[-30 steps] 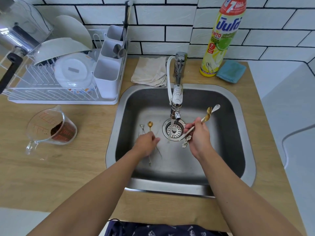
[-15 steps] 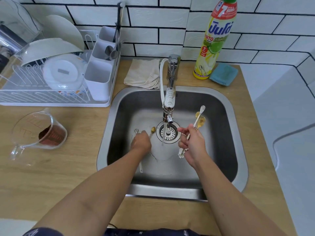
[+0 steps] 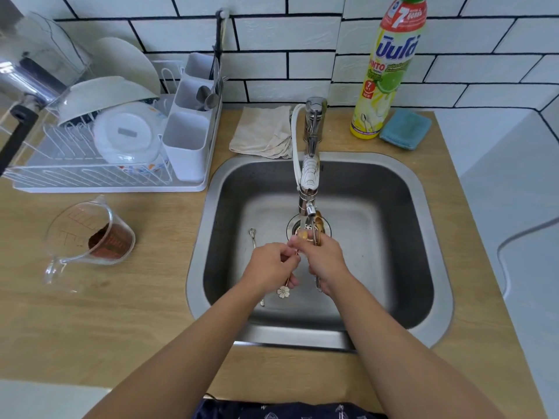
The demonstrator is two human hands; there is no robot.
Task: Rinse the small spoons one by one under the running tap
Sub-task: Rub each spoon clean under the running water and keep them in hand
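My left hand (image 3: 270,264) grips the thin stem of a small gold spoon (image 3: 284,290) with a flower-shaped handle end; its bowl sits under the tap's stream beside my right thumb. My right hand (image 3: 325,263) holds a bundle of small spoons (image 3: 318,222) whose gold bowls point up beside the tap spout (image 3: 308,204), and its fingers touch the bowl being rinsed. One silver spoon (image 3: 253,235) lies on the bottom of the sink (image 3: 393,237), left of the drain; part of its handle is hidden by my left hand.
A dish rack (image 3: 99,164) with bowls and a cutlery holder stands at the back left. A glass measuring jug (image 3: 87,237) with brown powder sits left of the sink. Behind the sink are a folded cloth (image 3: 260,133), a detergent bottle (image 3: 387,68) and a blue sponge (image 3: 405,128).
My left hand lifted a gold spoon off the sink bottom and carried it right, under the stream. My right hand swung its spoons left to the tap, and both hands now meet.
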